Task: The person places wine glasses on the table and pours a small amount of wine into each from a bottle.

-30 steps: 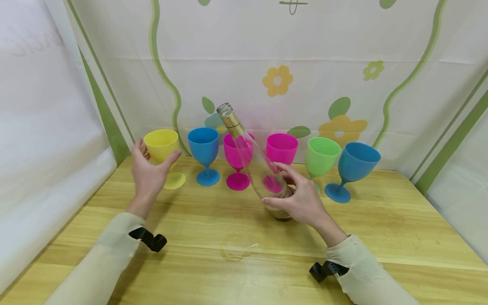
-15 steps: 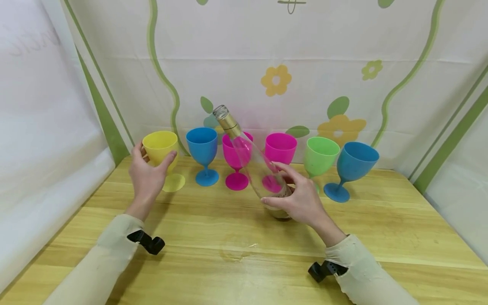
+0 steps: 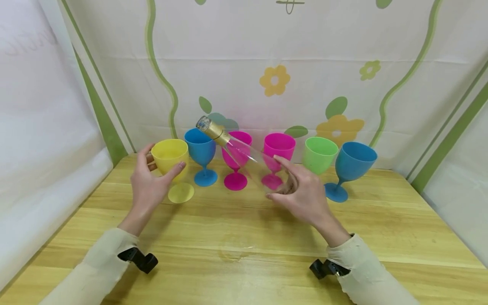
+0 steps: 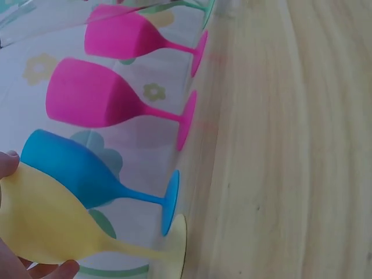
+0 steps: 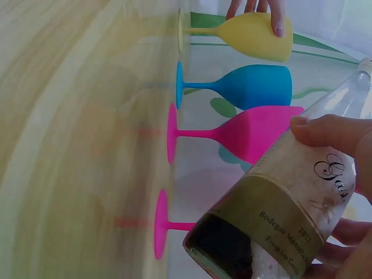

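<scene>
My left hand holds a yellow goblet by its bowl, thumb on the near side and fingers around the far left. The goblet is upright at the left end of the row. In my right hand is a clear glass wine bottle, gripped near its base. It slants up to the left, and its gold-collared neck overlaps a blue goblet in the head view. The right wrist view shows the bottle's label and something dark at its bottom.
Along the back of the wooden table stand a pink goblet, another pink goblet, a green goblet and a second blue goblet. A white patterned curtain hangs close behind them.
The bottle has been lifted and tipped further left, its mouth now lower and nearer the yellow goblet. My left hand has taken hold of that goblet and brought it slightly right and nearer.
</scene>
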Demonstrator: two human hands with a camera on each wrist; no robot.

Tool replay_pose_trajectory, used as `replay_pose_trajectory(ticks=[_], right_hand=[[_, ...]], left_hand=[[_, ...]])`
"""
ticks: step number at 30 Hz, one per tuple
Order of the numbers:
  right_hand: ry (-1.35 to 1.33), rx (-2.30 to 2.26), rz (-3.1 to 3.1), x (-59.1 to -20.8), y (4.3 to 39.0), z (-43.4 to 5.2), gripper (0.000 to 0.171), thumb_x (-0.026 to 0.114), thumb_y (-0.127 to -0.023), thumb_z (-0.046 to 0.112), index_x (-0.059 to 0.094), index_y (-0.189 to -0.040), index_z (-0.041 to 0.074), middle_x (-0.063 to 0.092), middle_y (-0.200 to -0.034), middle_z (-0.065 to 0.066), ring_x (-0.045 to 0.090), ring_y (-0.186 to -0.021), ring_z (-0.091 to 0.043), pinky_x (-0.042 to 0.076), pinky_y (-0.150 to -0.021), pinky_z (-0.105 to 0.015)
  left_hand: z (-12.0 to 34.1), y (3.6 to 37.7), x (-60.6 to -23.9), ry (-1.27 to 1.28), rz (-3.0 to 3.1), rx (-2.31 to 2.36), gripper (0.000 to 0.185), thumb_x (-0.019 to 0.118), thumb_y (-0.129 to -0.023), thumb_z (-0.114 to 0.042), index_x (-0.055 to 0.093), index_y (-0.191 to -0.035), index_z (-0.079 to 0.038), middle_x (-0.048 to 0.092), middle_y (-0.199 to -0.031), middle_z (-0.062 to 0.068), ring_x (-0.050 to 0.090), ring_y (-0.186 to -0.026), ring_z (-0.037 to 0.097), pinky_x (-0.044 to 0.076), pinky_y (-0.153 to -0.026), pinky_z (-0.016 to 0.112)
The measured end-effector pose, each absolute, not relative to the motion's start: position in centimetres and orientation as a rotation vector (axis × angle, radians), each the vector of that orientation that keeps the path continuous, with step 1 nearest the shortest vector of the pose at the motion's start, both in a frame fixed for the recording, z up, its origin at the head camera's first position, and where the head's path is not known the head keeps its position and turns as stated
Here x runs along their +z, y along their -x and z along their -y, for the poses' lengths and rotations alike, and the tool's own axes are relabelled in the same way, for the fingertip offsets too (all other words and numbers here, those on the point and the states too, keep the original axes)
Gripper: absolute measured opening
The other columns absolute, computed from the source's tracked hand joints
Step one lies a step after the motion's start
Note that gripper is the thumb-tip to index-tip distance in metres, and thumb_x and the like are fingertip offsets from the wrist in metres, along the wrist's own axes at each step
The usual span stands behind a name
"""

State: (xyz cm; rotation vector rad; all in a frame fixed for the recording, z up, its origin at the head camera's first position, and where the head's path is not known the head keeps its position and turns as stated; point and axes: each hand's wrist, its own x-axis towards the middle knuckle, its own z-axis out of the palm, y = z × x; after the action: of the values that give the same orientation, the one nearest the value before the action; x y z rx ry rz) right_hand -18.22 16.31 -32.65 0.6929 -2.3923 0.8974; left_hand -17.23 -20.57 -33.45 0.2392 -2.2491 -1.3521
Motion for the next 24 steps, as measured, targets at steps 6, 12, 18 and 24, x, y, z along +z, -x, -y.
replay_pose_trajectory(ticks=[6,12,18,24], right_hand=[[-0.688,0.699,2.278,-31.9,18.2,-16.6,0.090,0.102,-0.067,0.022,0.063,-0.148,0.020,0.072,-0.098,-0.005,0.060,-0.065,-0.010,0.044,-0.057,-0.025],[-0.677,0.587,2.209,-31.4,18.2,-16.8,0.089,0.100,-0.069,0.019,0.063,-0.149,0.021,0.073,-0.126,-0.011,0.066,-0.083,-0.022,0.047,-0.056,-0.029],[-0.700,0.484,2.138,-31.2,18.5,-16.9,0.085,0.098,-0.070,0.020,0.064,-0.148,0.022,0.072,-0.127,-0.016,0.068,-0.108,-0.036,0.056,-0.055,-0.039],[-0.697,0.385,2.096,-30.9,18.6,-17.1,0.081,0.097,-0.071,0.021,0.065,-0.146,0.022,0.072,-0.129,-0.019,0.068,-0.117,-0.042,0.063,-0.069,-0.053]], left_hand=[[20.0,16.2,-33.4,-0.190,2.272,-1.345,0.099,0.085,-0.087,-0.051,0.031,-0.164,-0.019,0.055,-0.150,0.019,0.057,-0.132,0.037,0.050,-0.102,0.052],[19.5,15.2,-33.1,-0.160,2.309,-1.343,0.098,0.085,-0.087,-0.050,0.032,-0.163,-0.018,0.057,-0.148,0.019,0.058,-0.130,0.038,0.049,-0.099,0.046],[19.4,14.4,-33.1,-0.118,2.320,-1.354,0.096,0.086,-0.088,-0.048,0.034,-0.163,-0.019,0.058,-0.146,0.014,0.060,-0.128,0.033,0.052,-0.087,0.015],[19.1,13.7,-33.1,-0.035,2.326,-1.358,0.093,0.086,-0.089,-0.043,0.034,-0.163,-0.019,0.059,-0.146,0.015,0.062,-0.125,0.033,0.053,-0.079,0.007]])
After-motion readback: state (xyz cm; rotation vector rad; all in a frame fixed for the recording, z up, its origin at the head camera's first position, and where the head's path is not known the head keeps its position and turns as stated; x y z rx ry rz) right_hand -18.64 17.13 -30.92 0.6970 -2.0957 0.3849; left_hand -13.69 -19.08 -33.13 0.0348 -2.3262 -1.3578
